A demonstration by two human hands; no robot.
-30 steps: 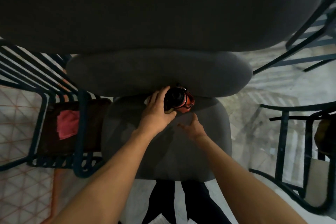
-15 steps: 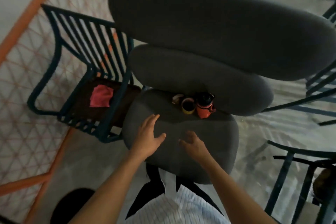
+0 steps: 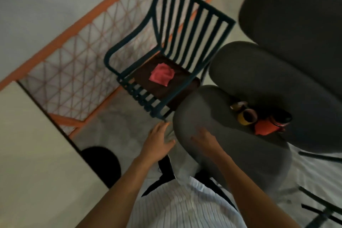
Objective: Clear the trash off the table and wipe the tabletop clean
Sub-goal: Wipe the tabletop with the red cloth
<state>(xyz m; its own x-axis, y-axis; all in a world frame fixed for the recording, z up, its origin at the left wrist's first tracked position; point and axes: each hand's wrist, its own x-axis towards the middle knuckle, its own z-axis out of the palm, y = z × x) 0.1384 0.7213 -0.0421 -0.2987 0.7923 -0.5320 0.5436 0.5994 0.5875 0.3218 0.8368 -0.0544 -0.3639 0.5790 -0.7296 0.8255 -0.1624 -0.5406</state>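
Holding nothing, your left hand hangs with relaxed fingers just off the near edge of the grey cushioned seat, while your right hand rests flat and empty on it. Farther back on that seat stand a yellow cup and a red mug, close together. A pink cloth lies on the dark slatted chair to the left.

We see the table lowest of three stacked rounded tiers. At its far right edge, against the next tier, sit the mug and jug, touching. Left of the table stands a chair, a cloth on its seat. Railing behind the chair. Both hands near us: left hand off the table's left edge, right hand over it.
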